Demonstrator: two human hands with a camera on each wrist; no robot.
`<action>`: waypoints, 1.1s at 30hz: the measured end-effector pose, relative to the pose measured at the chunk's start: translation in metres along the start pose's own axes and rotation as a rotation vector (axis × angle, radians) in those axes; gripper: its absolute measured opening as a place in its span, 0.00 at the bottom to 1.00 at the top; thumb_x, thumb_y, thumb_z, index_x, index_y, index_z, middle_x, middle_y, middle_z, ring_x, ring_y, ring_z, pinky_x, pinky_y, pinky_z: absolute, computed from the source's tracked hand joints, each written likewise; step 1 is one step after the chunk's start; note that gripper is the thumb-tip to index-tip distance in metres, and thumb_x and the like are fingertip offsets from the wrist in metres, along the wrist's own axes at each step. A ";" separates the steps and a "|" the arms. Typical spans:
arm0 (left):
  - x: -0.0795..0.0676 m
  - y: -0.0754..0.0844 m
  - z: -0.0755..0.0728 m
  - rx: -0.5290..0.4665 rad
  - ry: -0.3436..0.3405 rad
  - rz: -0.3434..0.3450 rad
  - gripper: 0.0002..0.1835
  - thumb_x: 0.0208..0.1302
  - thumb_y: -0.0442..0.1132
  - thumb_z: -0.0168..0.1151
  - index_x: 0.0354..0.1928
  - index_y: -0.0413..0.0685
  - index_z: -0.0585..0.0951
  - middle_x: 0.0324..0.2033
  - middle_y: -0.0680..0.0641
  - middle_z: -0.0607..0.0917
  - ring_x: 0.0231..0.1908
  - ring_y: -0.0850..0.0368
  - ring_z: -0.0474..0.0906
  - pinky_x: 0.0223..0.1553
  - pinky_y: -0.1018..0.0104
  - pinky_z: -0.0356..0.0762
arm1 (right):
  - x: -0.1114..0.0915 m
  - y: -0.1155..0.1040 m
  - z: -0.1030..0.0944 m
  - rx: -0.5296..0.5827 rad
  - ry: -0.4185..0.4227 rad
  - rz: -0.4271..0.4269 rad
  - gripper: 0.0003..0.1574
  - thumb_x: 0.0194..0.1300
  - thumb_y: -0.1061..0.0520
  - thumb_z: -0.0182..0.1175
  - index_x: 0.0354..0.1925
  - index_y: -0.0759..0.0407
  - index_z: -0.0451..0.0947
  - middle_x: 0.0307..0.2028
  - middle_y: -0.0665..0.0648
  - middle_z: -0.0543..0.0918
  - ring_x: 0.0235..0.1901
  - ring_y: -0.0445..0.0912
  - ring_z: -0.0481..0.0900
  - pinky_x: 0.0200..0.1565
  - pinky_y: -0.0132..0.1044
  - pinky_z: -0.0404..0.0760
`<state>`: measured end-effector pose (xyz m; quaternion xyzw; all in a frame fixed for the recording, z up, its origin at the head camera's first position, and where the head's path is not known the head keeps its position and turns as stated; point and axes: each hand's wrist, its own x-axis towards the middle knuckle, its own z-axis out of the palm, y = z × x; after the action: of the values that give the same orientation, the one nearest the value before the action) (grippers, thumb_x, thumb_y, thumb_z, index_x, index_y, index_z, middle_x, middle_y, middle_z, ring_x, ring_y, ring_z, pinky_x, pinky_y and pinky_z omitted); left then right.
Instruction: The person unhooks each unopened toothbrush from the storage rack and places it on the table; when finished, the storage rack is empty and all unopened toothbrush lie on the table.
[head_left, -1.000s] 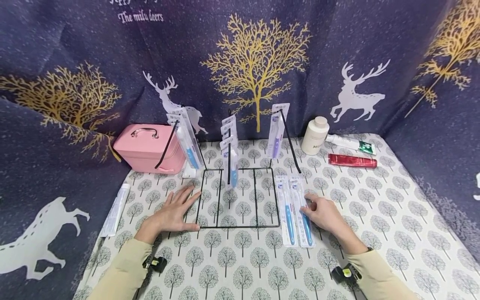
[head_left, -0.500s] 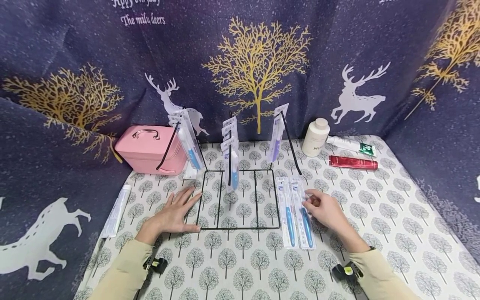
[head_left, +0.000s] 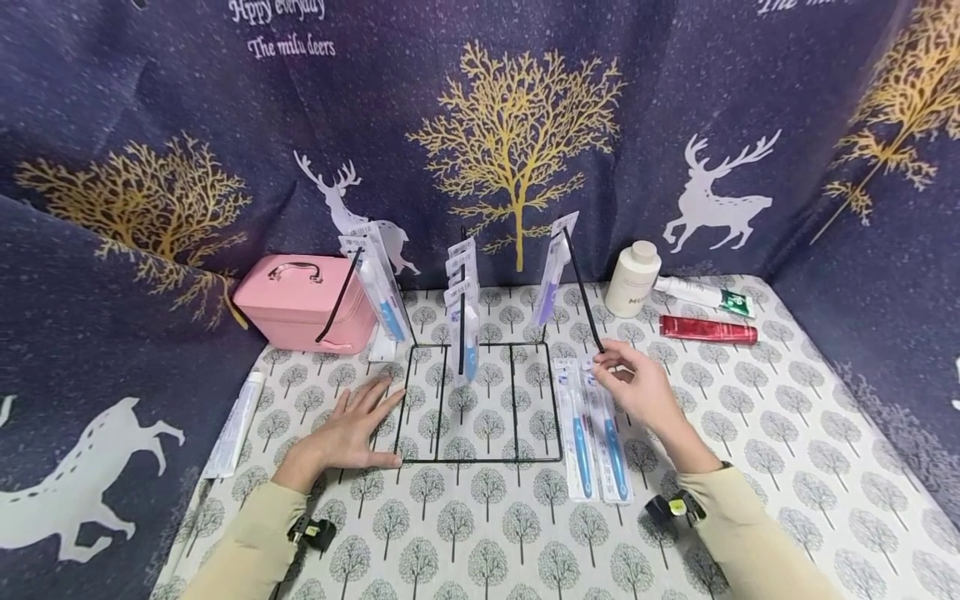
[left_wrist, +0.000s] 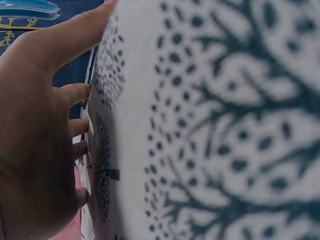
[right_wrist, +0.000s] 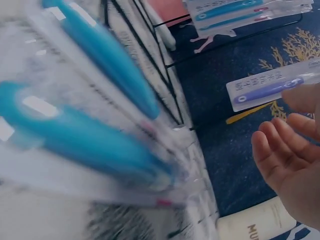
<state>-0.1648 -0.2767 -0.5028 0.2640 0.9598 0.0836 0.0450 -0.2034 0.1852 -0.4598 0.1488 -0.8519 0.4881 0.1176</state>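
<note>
My left hand (head_left: 348, 429) lies with spread fingers on the patterned cloth, its fingertips at the left edge of the black wire display rack (head_left: 480, 460). My right hand (head_left: 637, 379) hovers with loosely bent fingers at the front end of the rack's right hook (head_left: 583, 287). In the right wrist view, a gap shows between the thumb and the fingers (right_wrist: 270, 150). Below the hand, two blue toothbrushes in blister packs (head_left: 579, 442) lie side by side. A purple packaged toothbrush (head_left: 551, 279) hangs on the right hook; several blue packaged toothbrushes (head_left: 468, 342) hang on the middle and left hooks.
A pink case (head_left: 300, 304) stands behind the rack at left, a toothpaste tube (head_left: 236, 425) in front of it. At the back right are a cream bottle (head_left: 633, 279), a white and green tube (head_left: 701, 293) and a red tube (head_left: 707, 329). A dark curtain (head_left: 517, 167) hangs behind.
My right hand has left the right-hand toothbrush pack and moved up and away from me to the hook's end. My left hand stays in place. The head view has tilted up slightly.
</note>
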 end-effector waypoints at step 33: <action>0.000 -0.001 -0.001 0.001 -0.023 -0.021 0.59 0.40 0.78 0.53 0.71 0.56 0.48 0.71 0.42 0.46 0.69 0.39 0.39 0.63 0.32 0.40 | 0.098 -0.034 0.024 0.460 0.132 -0.130 0.20 0.55 0.72 0.59 0.48 0.73 0.73 0.32 0.42 0.82 0.36 0.35 0.79 0.37 0.23 0.77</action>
<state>-0.1653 -0.2775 -0.5019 0.2551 0.9620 0.0794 0.0566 -0.2835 0.1345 -0.4109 0.1938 -0.6975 0.6693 0.1672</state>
